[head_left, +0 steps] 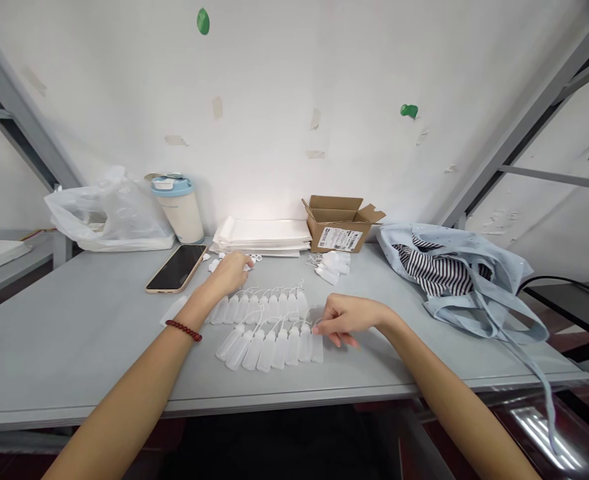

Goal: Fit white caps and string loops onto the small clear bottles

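Two rows of small translucent white bottles with looped white cords lie on the grey table (99, 360). The front row (267, 350) and the back row (259, 308) each hold several. My right hand (342, 320) touches the top of the rightmost front bottle, thumb and index finger pressed together there, its other fingers loosely curled. My left hand (232, 272) reaches beyond the back row, fingers curled down over small white pieces (213, 265); whatever its fingertips hold is too small to tell. More bottles with cords (333, 265) lie loosely piled at the back.
A phone (177, 268) lies left of my left hand. Behind stand a plastic bag (112, 217), a blue-lidded cup (182, 212), stacked white sheets (264, 233) and an open cardboard box (337, 227). A light blue bag (494, 267) with straps covers the right side.
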Available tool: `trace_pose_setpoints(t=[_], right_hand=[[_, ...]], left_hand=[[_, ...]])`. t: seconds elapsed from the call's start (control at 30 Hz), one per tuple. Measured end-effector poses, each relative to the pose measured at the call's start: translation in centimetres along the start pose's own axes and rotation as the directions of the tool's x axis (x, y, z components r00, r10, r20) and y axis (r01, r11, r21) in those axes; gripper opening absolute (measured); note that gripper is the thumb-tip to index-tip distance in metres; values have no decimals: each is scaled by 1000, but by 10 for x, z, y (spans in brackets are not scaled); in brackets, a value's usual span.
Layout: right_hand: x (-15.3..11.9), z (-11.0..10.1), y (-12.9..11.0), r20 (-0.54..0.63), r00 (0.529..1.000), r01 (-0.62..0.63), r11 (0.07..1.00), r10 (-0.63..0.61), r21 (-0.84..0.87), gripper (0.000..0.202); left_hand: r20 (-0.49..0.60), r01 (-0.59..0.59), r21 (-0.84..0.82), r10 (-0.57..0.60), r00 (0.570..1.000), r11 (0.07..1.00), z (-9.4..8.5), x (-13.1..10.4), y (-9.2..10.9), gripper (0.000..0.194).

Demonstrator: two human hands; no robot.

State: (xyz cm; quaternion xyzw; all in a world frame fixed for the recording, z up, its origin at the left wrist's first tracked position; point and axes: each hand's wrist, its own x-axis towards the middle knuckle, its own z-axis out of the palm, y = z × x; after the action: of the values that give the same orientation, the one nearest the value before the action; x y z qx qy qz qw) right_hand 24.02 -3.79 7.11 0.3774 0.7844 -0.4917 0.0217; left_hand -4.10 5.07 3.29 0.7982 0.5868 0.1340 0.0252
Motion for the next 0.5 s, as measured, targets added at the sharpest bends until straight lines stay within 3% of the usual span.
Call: trace_pose_setpoints(t=[0.2, 0.5], right_hand=[[3, 5, -5, 105, 974, -196, 978, 203, -76, 43], [4, 3, -8, 126, 943, -295, 949, 308, -115, 36]], left_hand=[[59, 45, -20, -44, 997, 999, -7, -4, 5, 27], [161, 110, -57, -100, 982, 992, -19, -7, 13, 15]])
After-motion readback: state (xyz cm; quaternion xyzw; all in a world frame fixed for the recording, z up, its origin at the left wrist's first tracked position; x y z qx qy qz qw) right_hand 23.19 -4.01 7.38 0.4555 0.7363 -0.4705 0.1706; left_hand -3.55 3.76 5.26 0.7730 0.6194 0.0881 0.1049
